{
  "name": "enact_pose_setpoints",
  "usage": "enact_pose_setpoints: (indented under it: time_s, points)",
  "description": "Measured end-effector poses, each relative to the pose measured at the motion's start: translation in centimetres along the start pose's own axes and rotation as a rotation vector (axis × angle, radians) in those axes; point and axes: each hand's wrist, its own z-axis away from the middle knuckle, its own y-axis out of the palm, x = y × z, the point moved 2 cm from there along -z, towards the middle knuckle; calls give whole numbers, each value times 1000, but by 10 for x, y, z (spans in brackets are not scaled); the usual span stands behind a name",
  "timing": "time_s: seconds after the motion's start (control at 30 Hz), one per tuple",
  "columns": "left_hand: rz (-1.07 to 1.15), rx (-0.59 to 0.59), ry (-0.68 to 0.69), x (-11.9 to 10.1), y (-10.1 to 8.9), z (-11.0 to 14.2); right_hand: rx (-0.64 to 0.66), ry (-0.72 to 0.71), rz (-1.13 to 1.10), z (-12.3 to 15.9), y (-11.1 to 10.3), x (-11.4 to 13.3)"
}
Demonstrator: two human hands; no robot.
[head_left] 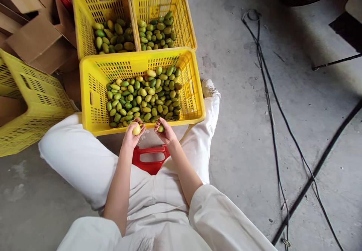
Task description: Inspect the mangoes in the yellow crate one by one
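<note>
I sit on a red stool (149, 159) facing a yellow plastic crate (93, 96) full of small green and yellow-green oval fruits (144, 96). My left hand (132, 133) is closed round a pale yellow fruit (136, 129) at the crate's near rim. Beside it, my right hand (165, 130) pinches a small green fruit (161, 128) over the same rim. Both hands hover just above the crate's front edge, close together.
Two more yellow crates (85, 24) (183, 17) with similar fruits stand behind the near one. Another yellow crate (34, 100) lies tipped at the left, next to cardboard boxes (36, 36). Black cables (268, 103) run over the concrete floor at the right.
</note>
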Motion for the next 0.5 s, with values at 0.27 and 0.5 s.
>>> enact_pose_setpoints:
  time_s: [0.27, 0.5]
  points:
    - [92, 84, -5, -5, 6, 6, 121, -63, -37, 6, 7, 4]
    - [93, -7, 51, -1, 2, -1, 83, -28, 18, 3, 2, 1]
